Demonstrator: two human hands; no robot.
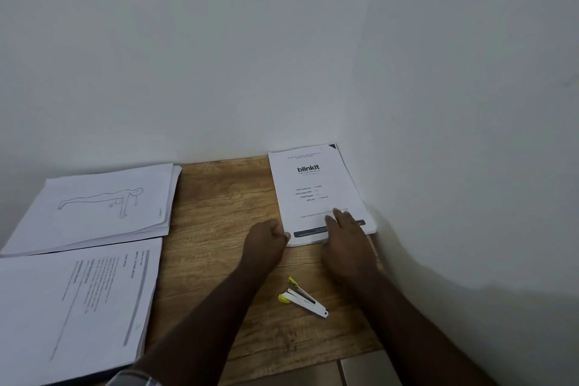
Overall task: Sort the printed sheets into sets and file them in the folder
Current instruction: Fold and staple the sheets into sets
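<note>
A stack of printed sheets with a "blinkit" cover page (pixel 313 188) lies in the far right corner of the wooden table (pixel 219 197). My left hand (pixel 266 238) pinches the stack's near left corner, fingers curled. My right hand (pixel 344 238) lies flat on the stack's near edge, fingers straight. Another stack topped by a push-up line drawing (pixel 100 207) lies at the far left. A third stack of text pages (pixel 78 301) lies at the near left. I see no folder clearly; a dark edge shows under the near left stack.
A yellow and white stapler (pixel 302 296) lies on the table between my forearms. White walls (pixel 282 56) close in the table at the back and right. Floor tiles (pixel 360 370) show beyond the near table edge. A watch sits on my left wrist.
</note>
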